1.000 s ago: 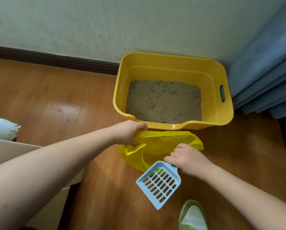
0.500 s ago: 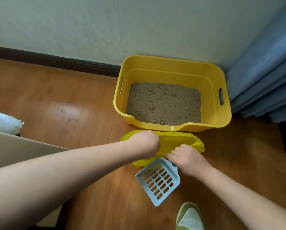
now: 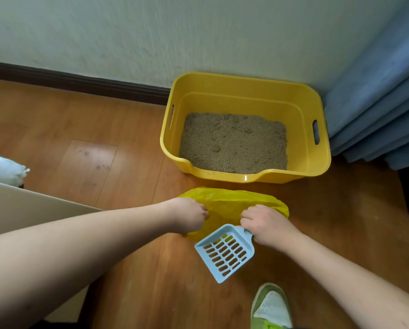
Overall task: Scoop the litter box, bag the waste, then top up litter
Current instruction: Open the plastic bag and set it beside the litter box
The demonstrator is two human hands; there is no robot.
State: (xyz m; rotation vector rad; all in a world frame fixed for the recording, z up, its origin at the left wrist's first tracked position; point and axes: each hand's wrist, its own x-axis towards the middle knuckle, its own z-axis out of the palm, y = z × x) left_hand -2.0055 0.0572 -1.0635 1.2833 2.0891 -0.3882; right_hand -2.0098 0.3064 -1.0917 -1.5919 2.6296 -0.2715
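A yellow litter box [image 3: 315,110] stands on the wooden floor [image 3: 80,129] against the pale wall [image 3: 175,32], its far right corner close to blue curtains [image 3: 376,110]; grey-brown litter [image 3: 234,141] covers its bottom, uneven and dimpled; slot handles are cut in its two short sides; the near rim dips in a low lip. Just in front of the box, on the floor, lies a yellow plastic bag [image 3: 225,203], crumpled and low; the left hand [image 3: 189,216] is closed in a fist on the bag's left edge, fingers curled tight on the plastic; the right hand [image 3: 265,225] is closed too, its fingers gripping the handle of a light blue slotted scoop [image 3: 225,252] and pressing on the bag's right edge; whether they also pinch the plastic cannot be told. The scoop's head points toward the person, tilted, above the floor and overlapping the bag's near edge; nothing lies in it. A green and white shoe [image 3: 271,307] shows at the bottom; at the left are a beige panel [image 3: 20,205] and a whitish sack [image 3: 1,169], partly cut off by the frame; a dark baseboard [image 3: 68,81] runs along the wall.
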